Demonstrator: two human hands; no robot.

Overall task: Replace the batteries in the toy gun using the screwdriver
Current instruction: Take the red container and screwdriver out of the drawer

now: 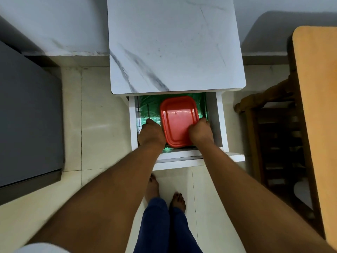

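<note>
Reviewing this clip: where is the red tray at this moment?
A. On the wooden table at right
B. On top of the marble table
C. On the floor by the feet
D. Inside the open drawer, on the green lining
D: the red tray sits in the open drawer on the green lining, with the left hand and right hand gripping its two sides.

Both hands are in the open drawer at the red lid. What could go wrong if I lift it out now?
1. The red lid sits partly under the marble tabletop; lifting straight up may knock its far edge against the top.
2. The right hand grips one side, but the left hand has no clear hold, so the lid could tip.
3. The drawer is narrow; knuckles may scrape its walls.
</note>
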